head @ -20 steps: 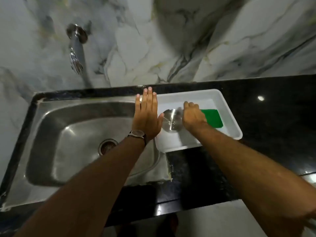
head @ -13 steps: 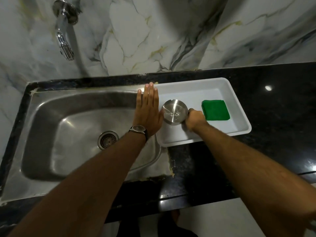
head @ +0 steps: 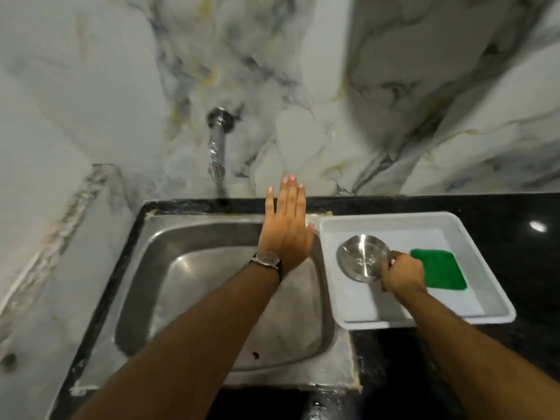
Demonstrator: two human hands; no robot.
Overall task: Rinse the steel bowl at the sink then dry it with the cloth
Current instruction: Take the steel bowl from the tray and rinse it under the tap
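Pickup step: right hand (head: 401, 275) grips steel bowl (head: 362, 257) in tray (head: 424, 321) at frame right, left hand (head: 286, 234) flat, empty; next, likely carry under tap (head: 217, 147).

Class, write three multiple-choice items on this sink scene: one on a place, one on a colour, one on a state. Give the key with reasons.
1. Where does the cloth lie?
A. in the sink
B. in the white tray
C. on the black counter

2. What colour is the cloth?
A. green
B. yellow
C. blue

3. What is the right hand doing?
A. resting flat
B. turning the tap
C. gripping the steel bowl

Key: B, it lies on the tray's floor beside the bowl; A, it is plainly green; C, its fingers close on the bowl's rim, while the left hand is spread open over the sink.
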